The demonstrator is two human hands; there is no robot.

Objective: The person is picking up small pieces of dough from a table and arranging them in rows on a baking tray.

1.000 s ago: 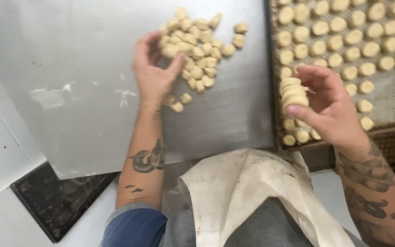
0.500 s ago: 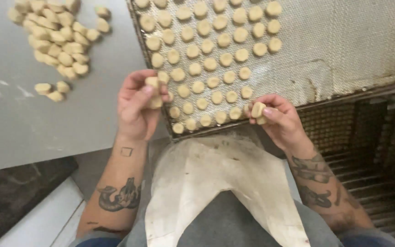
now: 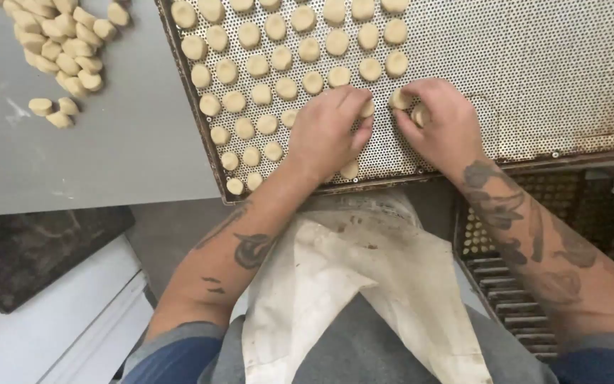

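A perforated metal baking tray (image 3: 534,64) lies in front of me, its left part filled with rows of round pale dough pieces (image 3: 271,64). My left hand (image 3: 325,131) rests on the tray over the lower rows, its fingertips pinching a dough piece (image 3: 367,108). My right hand (image 3: 438,121) is beside it, fingers curled around dough pieces (image 3: 401,99), pressing one onto the tray. A loose pile of dough pieces (image 3: 58,43) sits on the grey table at the upper left.
The grey table (image 3: 72,156) runs left of the tray. A dark tray (image 3: 30,256) and a white surface lie lower left. Racks with more perforated trays (image 3: 527,284) sit under the tray at right. A stained white apron (image 3: 364,299) hangs below me.
My left hand has moved from the loose pile to the tray. Both hands have shifted to the tray's middle, side by side, setting down pieces.
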